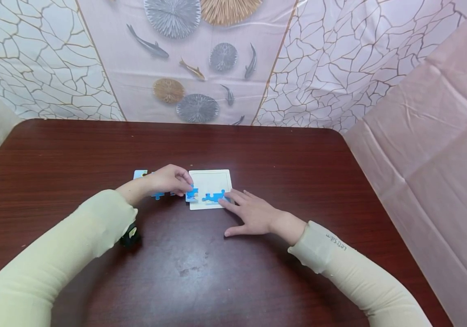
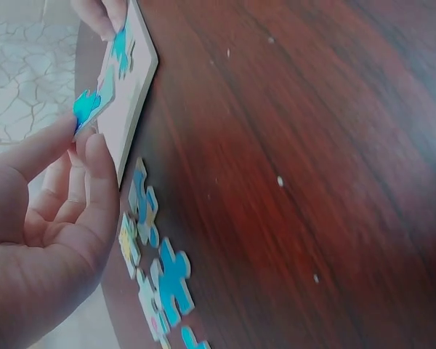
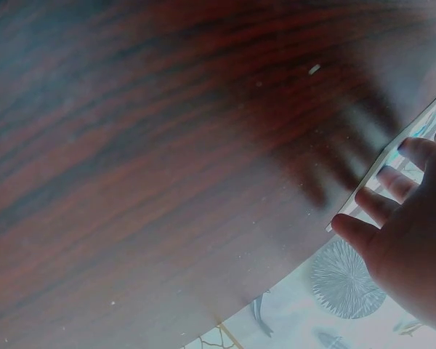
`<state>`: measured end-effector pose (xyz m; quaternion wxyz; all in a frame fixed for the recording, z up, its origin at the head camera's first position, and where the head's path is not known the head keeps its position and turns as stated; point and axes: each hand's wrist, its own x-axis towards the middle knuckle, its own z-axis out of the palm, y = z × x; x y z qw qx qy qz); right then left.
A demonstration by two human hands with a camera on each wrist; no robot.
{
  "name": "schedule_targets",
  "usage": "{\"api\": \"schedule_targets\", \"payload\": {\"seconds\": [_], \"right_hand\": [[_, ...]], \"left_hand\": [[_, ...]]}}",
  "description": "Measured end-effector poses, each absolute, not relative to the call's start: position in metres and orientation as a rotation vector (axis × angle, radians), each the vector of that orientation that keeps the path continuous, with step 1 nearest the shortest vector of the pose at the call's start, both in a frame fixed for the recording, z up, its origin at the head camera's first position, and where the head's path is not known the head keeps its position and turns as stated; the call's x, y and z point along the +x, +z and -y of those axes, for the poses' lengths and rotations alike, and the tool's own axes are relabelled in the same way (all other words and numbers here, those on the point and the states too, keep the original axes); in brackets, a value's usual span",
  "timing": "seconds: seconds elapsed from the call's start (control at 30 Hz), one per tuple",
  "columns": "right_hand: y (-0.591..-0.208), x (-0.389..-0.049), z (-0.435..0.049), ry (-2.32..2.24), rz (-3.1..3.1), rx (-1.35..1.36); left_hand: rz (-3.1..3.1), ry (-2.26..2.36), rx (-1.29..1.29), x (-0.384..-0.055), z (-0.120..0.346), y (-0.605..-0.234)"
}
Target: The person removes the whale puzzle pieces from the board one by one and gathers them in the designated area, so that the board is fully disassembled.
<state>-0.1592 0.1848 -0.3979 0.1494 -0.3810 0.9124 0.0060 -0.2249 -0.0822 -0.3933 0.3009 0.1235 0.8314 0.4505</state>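
Note:
My left hand point(image 1: 172, 179) pinches a blue-and-white jigsaw puzzle piece point(image 2: 91, 109) between thumb and fingertips, over the left edge of a white puzzle tray point(image 1: 210, 178). A blue puzzle piece point(image 1: 214, 196) lies in the tray's lower right part. With its fingers spread, my right hand point(image 1: 253, 213) reaches to the tray's right edge, fingertips at that blue piece. In the right wrist view, the right fingers point(image 3: 378, 206) lie along the tray's rim.
Several loose puzzle pieces point(image 2: 173, 280) lie on the table left of the tray, partly hidden by the left hand in the head view. A small black object point(image 1: 130, 236) sits by the left sleeve. Patterned cloth point(image 1: 200, 63) hangs behind the dark wooden table point(image 1: 290, 163).

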Motion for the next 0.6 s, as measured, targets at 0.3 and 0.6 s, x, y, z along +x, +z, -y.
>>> {"api": "schedule_targets", "payload": {"seconds": [0.3,0.6], "right_hand": [[-0.396,-0.158,-0.184,0.018,-2.622,-1.104],[-0.397,-0.158,-0.186,0.004,-2.635,-1.133]], "left_hand": [[-2.205,1.212,0.326,-0.224,0.102,-0.393],[-2.194,1.234,0.333,-0.221,0.12,-0.39]]}}
